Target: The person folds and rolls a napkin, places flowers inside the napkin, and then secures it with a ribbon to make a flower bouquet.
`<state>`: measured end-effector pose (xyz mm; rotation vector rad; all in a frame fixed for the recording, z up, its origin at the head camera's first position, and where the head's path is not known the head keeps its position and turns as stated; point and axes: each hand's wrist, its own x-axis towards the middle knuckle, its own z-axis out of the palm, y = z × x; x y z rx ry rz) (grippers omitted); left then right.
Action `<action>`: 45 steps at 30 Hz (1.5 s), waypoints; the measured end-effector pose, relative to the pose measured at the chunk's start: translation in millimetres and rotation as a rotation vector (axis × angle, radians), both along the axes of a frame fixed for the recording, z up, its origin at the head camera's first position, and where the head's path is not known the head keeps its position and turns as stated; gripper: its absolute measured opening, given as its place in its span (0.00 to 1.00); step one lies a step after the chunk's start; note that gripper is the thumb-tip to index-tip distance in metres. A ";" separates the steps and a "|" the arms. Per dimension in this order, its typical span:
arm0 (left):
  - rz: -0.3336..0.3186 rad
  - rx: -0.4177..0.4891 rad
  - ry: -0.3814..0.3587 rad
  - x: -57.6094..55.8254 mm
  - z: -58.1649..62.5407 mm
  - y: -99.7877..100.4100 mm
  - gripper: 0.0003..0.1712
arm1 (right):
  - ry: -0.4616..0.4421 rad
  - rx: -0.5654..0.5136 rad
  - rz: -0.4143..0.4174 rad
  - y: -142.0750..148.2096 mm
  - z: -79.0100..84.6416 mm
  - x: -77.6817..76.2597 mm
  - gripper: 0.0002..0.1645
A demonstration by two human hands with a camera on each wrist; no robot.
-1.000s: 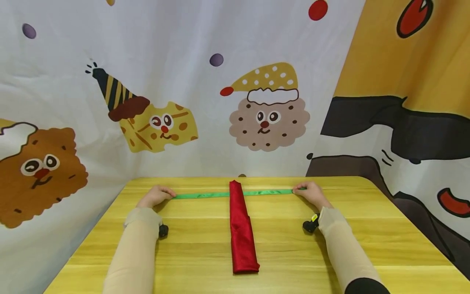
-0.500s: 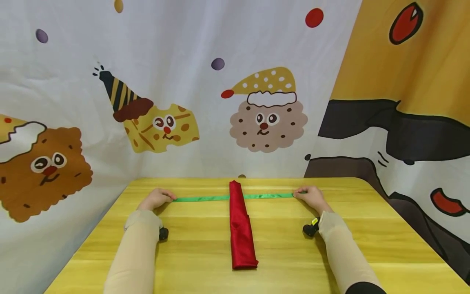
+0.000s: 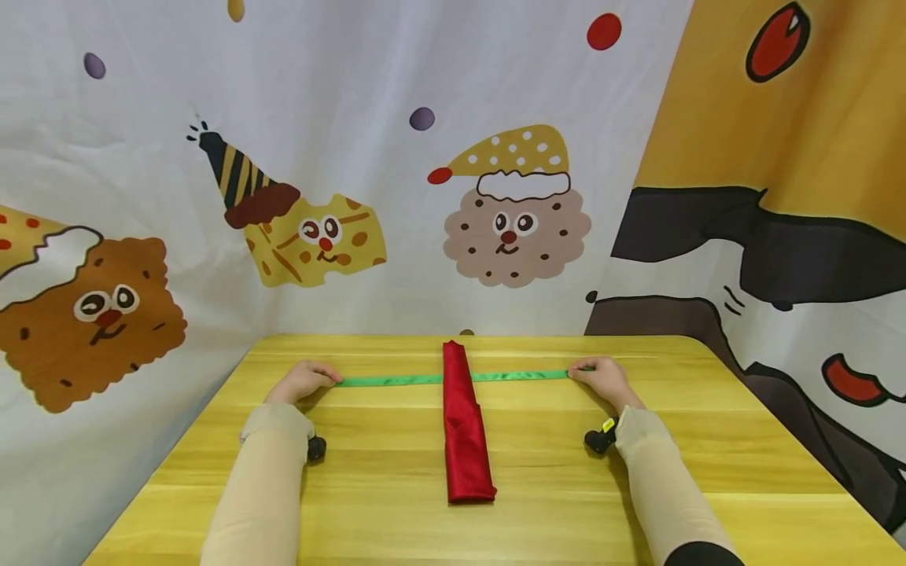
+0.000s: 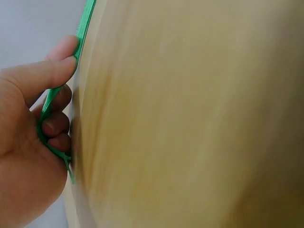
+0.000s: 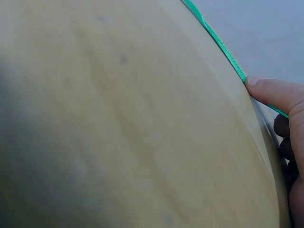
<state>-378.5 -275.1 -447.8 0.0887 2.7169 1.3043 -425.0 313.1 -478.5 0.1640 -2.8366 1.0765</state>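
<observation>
Both hands hold a narrow green satin ribbon (image 3: pixel 393 381) straight across the far part of the table. My left hand (image 3: pixel 304 380) pinches its left end between thumb and fingers. In the left wrist view, the ribbon's tail (image 4: pixel 43 118) runs down between the palm and the curled fingers. The right end is pinched by my right hand (image 3: pixel 603 379); in the right wrist view the thumb (image 5: pixel 273 90) presses on the ribbon. A long, folded red satin cloth (image 3: pixel 467 440) lies lengthwise in the middle, over the ribbon, hiding the ribbon's centre.
All of this is on a yellow wood-grain table (image 3: pixel 368 487) with rounded far corners. Close behind its far edge hangs a white curtain (image 3: pixel 396 299) printed with cartoon biscuits and cheese. Small black wrist cameras (image 3: pixel 600 440) jut inward from the cuffs.
The head view has shifted a little. Both hands have drawn the ribbon slightly nearer to me, still keeping it straight. Their grips stay the same, and the red cloth still covers the ribbon's middle.
</observation>
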 end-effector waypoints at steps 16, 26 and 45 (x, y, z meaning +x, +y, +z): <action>-0.009 0.020 -0.034 13.9 6.0 6.2 0.11 | -0.014 -0.006 0.001 7.1 6.8 22.4 0.20; 0.021 0.063 -0.079 25.6 4.6 3.1 0.11 | -0.009 0.017 0.015 10.0 4.4 31.6 0.21; 0.013 0.080 -0.082 38.1 5.8 3.4 0.11 | -0.026 -0.024 0.030 13.6 3.1 36.7 0.19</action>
